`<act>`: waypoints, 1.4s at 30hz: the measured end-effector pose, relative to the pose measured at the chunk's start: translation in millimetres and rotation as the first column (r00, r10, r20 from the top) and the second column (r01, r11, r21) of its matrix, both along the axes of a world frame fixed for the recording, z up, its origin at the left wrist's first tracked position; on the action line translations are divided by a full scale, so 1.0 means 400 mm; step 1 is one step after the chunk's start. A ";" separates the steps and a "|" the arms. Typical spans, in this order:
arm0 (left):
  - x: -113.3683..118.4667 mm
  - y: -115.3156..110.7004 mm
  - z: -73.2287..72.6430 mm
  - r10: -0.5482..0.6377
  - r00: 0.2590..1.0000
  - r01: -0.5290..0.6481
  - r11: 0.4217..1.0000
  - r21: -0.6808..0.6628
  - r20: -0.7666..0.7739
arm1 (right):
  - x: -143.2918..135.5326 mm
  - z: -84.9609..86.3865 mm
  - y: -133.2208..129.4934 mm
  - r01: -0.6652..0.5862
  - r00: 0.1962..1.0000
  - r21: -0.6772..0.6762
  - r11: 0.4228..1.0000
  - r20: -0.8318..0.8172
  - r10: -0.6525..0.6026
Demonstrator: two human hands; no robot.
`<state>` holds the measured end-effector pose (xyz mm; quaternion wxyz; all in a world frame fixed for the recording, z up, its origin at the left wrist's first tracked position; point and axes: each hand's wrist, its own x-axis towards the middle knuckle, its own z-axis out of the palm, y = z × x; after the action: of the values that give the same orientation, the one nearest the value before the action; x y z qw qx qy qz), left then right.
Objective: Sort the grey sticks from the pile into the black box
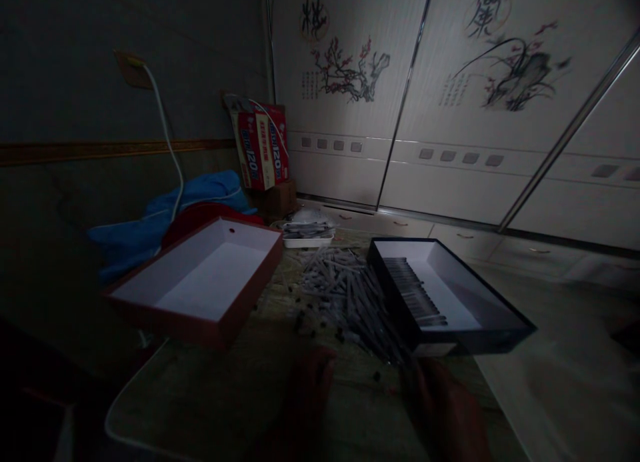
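Observation:
In the dim head view, my left hand [311, 381] is over the near part of the table, its fingers curled together; anything in them is lost in shadow. My right hand [447, 402] is low on the right, near the front corner of the dark box [470, 342]. Its fingers are pinched at the near end of a heap of slim grey pen-like tubes [357, 295], and what they grip is too dark to name. Small black caps [340, 334] lie scattered between the heap and my left hand. Inside the dark box, a row of similar pen-like sticks [415, 292] lies along its left side.
A red box lid or tray [250, 289] with a white inside stands on the left of the wooden table [220, 395]. Behind the heap is a white tray [309, 242] with more tubes. Blue cloth [200, 192], a red carton [263, 149] and a white cable [167, 135] are beyond.

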<state>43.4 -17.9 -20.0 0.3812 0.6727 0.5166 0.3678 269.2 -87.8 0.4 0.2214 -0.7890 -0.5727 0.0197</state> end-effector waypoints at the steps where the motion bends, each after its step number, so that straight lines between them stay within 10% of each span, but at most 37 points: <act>1: 0.000 0.000 -0.003 -0.003 1.000 0.003 1.000 0.006 0.002 | -0.003 0.004 -0.007 0.011 1.000 0.066 0.998 -0.005 -0.011; 7: 0.001 -0.005 -0.015 0.029 0.999 -0.030 0.999 0.027 0.022 | -0.042 0.047 -0.058 0.017 0.996 0.493 0.870 0.064 -0.056; 13: -0.001 -0.007 -0.025 -0.007 0.995 0.033 0.967 0.252 -0.104 | -0.133 0.002 -0.052 -0.233 0.941 0.466 0.854 -0.113 0.319; 19: 0.000 -0.004 -0.048 -0.036 0.989 0.068 0.971 0.227 -0.142 | -0.154 -0.033 -0.037 -0.281 0.887 0.461 0.842 -0.210 0.411; 24: -0.003 0.010 -0.020 0.009 0.999 -0.002 0.986 0.167 -0.038 | -0.081 -0.002 0.003 -0.085 0.978 0.131 0.988 -0.181 0.108; 31: -0.016 0.032 0.010 0.186 0.974 -0.194 0.980 0.051 0.133 | -0.071 0.029 0.088 0.031 0.982 -0.212 0.977 0.190 0.011; 42: -0.014 0.031 0.019 0.240 0.936 -0.233 0.971 -0.058 0.258 | -0.078 0.031 0.059 0.045 0.971 0.084 0.995 0.229 -0.063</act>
<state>37.8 -5.5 -12.3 0.4085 0.5457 0.5433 0.4902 238.1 -64.0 12.7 0.1845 -0.7919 -0.5734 -0.1009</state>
